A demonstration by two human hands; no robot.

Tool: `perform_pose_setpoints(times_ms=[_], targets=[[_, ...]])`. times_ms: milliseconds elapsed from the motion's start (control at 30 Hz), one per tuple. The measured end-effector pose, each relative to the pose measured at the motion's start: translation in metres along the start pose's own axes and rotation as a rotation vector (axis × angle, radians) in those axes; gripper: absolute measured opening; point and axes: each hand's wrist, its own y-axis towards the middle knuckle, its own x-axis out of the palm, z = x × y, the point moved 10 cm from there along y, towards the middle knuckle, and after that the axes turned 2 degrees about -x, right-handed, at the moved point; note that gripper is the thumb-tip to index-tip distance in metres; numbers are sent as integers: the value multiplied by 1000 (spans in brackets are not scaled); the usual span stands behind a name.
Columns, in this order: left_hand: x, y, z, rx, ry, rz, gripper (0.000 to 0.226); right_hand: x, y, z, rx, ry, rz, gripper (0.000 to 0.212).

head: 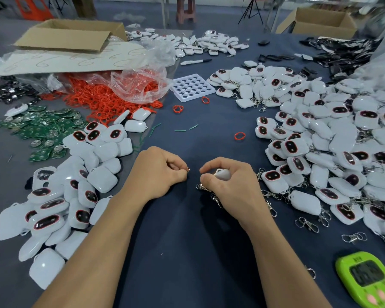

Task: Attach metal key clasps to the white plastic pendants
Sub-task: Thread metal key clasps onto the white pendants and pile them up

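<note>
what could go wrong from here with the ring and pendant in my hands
1. The left hand pinches the small metal ring only at its fingertips; it may slip and be hard to spot on the dark cloth.
2. The right hand grips the pendant with little of it showing, so the ring might miss its loop.
3. Spare clasps lie right under that hand and could snag.

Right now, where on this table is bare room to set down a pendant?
Bare cloth left of the green timer, nearer you than the left hand and right hand. Also from them to the white tray, with red rings. Crowded: left pendant pile, right pendant pile.
</note>
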Motion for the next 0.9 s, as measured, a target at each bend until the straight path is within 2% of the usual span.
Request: perform_pose_setpoints(times_ms=[200,433,633,900], targets=[[2,3,1,34,28,-52,15,0,0,0,3,8,2,11],[2,2,6,81,4,-118,25,-1,0,-1,4,-6,5,11],[5,-8,6,74,-234,-119,12,-4,-1,-3,3,-14,93,22],[17,-16,16,86,-393,-188,11,0,-2,-10,-28,22,43,19]])
